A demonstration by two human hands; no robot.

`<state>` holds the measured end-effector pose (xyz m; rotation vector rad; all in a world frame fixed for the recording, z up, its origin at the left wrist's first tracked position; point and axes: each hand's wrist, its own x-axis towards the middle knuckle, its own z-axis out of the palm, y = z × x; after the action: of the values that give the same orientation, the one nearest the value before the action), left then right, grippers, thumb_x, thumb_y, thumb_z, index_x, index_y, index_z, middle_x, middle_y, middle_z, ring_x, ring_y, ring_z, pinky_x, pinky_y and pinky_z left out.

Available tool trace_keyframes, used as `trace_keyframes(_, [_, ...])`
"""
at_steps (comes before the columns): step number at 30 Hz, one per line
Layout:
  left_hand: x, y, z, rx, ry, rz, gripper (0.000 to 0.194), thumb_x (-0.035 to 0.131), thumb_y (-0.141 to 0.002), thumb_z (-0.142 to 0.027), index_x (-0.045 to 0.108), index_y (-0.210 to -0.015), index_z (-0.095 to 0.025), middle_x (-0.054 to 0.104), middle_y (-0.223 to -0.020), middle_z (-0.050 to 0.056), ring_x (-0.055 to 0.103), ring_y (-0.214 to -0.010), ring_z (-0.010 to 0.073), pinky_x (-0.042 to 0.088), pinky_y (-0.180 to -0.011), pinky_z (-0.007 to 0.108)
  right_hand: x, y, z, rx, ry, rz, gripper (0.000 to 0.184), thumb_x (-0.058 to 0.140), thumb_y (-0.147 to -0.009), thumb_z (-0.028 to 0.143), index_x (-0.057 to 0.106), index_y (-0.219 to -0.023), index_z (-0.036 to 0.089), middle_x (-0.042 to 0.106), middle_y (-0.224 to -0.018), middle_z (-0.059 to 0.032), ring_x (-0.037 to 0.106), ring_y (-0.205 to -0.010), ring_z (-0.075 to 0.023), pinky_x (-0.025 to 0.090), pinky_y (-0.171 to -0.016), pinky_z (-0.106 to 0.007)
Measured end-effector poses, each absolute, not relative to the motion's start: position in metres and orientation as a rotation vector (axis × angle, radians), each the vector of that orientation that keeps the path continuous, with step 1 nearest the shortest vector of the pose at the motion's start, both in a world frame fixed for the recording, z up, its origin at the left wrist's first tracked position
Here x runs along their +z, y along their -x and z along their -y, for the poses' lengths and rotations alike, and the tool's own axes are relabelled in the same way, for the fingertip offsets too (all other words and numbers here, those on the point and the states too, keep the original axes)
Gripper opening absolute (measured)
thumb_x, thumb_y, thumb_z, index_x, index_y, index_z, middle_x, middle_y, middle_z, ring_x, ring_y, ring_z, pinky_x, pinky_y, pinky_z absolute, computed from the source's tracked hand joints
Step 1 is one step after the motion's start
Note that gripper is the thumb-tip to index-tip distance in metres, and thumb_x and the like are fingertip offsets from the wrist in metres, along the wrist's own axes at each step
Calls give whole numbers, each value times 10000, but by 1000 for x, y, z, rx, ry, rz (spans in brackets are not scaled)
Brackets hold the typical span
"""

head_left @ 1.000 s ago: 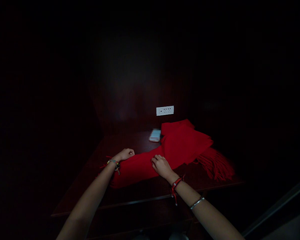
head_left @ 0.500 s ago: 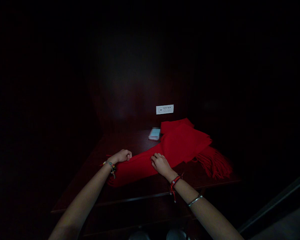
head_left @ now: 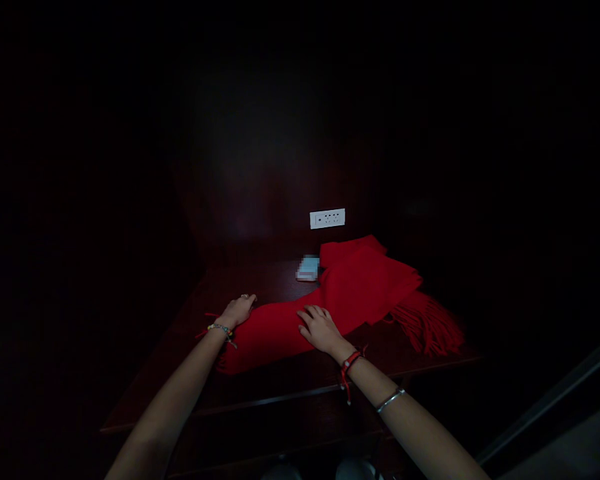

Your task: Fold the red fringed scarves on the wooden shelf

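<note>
A red fringed scarf (head_left: 360,283) lies across a dark wooden desktop, folded into a long strip toward the left and bunched in overlapping layers at the right. My left hand (head_left: 239,311) rests at the strip's far left edge, fingers stretched forward and partly turned from view; a beaded bracelet circles that wrist. Flat on the middle of the strip is my right hand (head_left: 323,328), its fingers spread and touching the cloth. A red cord bracelet and a silver bangle are on the right arm. Fringe shows at both ends of the scarf.
Behind the scarf, a small pale-blue, pixelated item (head_left: 308,269) lies on the desktop (head_left: 270,280). A white socket panel (head_left: 327,219) is set in the dark back wall. The desk's front edge runs below my hands; the surroundings are very dark.
My left hand has gone from curled fingers at the scarf's edge to a flatter, stretched shape, slightly left. The strip's upper edge looks smoother. My right hand's fingers have spread a little.
</note>
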<state>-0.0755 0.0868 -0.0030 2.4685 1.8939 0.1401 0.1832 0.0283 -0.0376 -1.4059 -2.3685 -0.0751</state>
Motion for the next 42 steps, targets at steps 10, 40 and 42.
trace_keyframes(10, [6, 29, -93, 320, -2239, -1584, 346, 321, -857, -302, 575, -1017, -130, 579, -1055, 100, 505, -970, 195, 334, -858, 270, -34, -181, -25, -30, 1476, 2360, 433, 390, -836, 385, 489, -1193, 161, 420, -1272, -133, 347, -1165, -239, 255, -946, -375])
trace_keyframes(40, [11, -21, -159, 279, -1837, -1329, 257, 719, -449, -183, 568, -653, -146, 539, -556, -61, 479, -557, 95, 363, -537, 195, -24, -179, -22, -119, 1415, 2376, 221, 400, -824, 216, 606, -871, 152, 592, -887, -82, 511, -878, -186, 382, -806, -282])
trace_keyframes(42, [11, -21, -162, 290, -1834, -1329, 304, 729, -428, -167, 567, -683, -145, 539, -559, -61, 484, -555, 95, 366, -539, 197, -23, -178, -21, -113, 1422, 2378, 228, 391, -828, 215, 606, -875, 153, 590, -892, -83, 511, -879, -187, 383, -806, -288])
